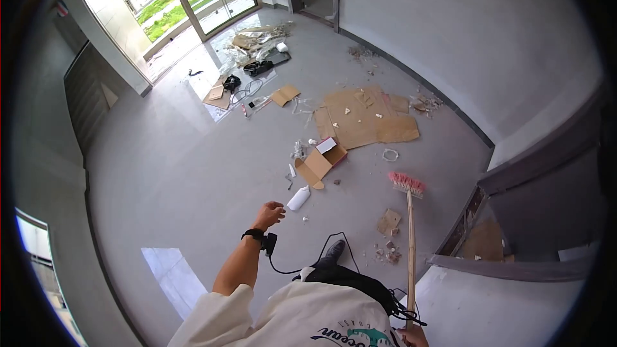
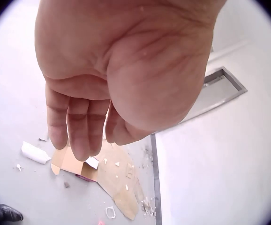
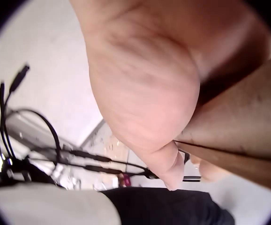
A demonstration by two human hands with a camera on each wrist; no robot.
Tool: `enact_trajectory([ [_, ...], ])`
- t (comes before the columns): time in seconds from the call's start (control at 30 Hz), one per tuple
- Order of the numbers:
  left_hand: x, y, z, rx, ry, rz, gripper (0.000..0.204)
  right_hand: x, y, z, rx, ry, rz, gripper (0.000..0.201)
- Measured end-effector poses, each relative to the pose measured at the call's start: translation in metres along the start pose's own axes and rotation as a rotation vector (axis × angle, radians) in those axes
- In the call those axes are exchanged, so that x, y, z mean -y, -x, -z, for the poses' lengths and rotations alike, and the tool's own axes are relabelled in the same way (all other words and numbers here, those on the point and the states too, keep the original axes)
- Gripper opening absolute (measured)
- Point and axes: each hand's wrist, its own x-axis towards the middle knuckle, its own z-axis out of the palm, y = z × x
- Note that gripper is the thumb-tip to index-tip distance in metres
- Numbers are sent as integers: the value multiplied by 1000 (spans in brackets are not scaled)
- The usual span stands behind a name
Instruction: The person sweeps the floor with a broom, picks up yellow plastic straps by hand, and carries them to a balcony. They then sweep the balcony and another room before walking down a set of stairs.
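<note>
The left hand [image 1: 271, 214] hangs in the air over the floor, just left of a white bottle [image 1: 299, 198]; in the left wrist view its fingers hang loosely, nearly straight, holding nothing. The right hand [image 1: 413, 335] grips the wooden handle [image 1: 411, 250] of a broom by the person's side. In the right wrist view that hand [image 3: 145, 89] has thumb and fingers around the wooden handle [image 3: 248, 117]. The broom's pink and white bristles [image 1: 406, 182] rest on the floor, right of an opened cardboard box [image 1: 321, 162].
Flattened cardboard [image 1: 360, 117] lies mid-floor, with plastic and scrap [image 1: 257, 42] near the glass door. Broken pieces [image 1: 391, 254] and a brown piece [image 1: 389, 222] lie left of the broom handle. A doorway stands at the right, and black cables hang at the person's waist.
</note>
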Motion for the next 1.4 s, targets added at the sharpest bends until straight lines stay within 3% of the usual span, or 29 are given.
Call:
enact_trajectory([
  [0.13,83,30,39,-192,175,224,30,31,66,90,399,-888,86,6],
  [0.17,111,45,47,-233,174,295,29,43,80,108,400,-866,93,6],
  [0.23,166,81,56,-300,178,423,26,72,110,133,340,-910,203,43],
  [0.3,208,125,58,-360,228,521,24,66,108,142,362,-919,297,84],
  [0.47,288,220,37,-463,435,639,24,63,130,128,349,-980,348,76],
  [0.53,314,253,18,-494,534,667,22,52,124,123,434,-1246,312,66],
  [0.6,338,285,-2,-503,504,696,22,33,92,115,115,-1114,409,55],
  [0.63,348,300,-12,-504,514,720,22,45,99,123,409,-1503,434,58],
  [0.67,357,310,-22,-506,525,738,23,71,108,128,505,-1502,599,66],
  [0.7,365,322,-30,-509,536,741,23,97,121,127,160,-1477,542,49],
  [0.77,366,355,-41,-445,456,749,25,84,78,154,257,-1440,817,61],
  [0.8,373,373,-40,-413,415,753,26,110,96,164,267,-1518,876,63],
  [0.83,381,390,-37,-446,420,754,25,119,87,174,229,-1324,1125,64],
  [0.87,390,409,-34,-474,428,758,25,135,92,186,105,-1160,1233,59],
  [0.9,398,432,-29,-543,463,740,24,154,101,191,-197,-962,1303,43],
  [0.97,410,471,-24,-656,534,704,23,188,115,209,-546,-657,1254,28],
  [1.0,415,488,-25,-702,563,692,23,197,113,220,-542,-651,1268,28],
  [1.07,416,517,-31,-747,559,742,23,213,108,242,-786,-467,951,30],
  [1.1,420,528,-35,-765,581,737,24,222,108,243,-783,-463,959,30],
  [1.17,429,545,-47,-805,630,715,23,239,115,242,-1286,-129,962,35],
  [1.2,434,553,-54,-843,673,692,23,243,111,242,-1287,-119,977,35],
  [1.27,439,563,-67,-861,715,688,23,259,92,242,-1369,-492,1150,41],
  [1.3,452,569,-71,-862,733,692,23,269,75,246,-1358,-484,1177,41],
  [1.37,473,578,-78,-875,768,696,23,289,44,259,-1286,-1051,1263,47],
  [1.4,480,580,-82,-870,788,717,22,306,47,264,-1273,-1047,1280,47],
])
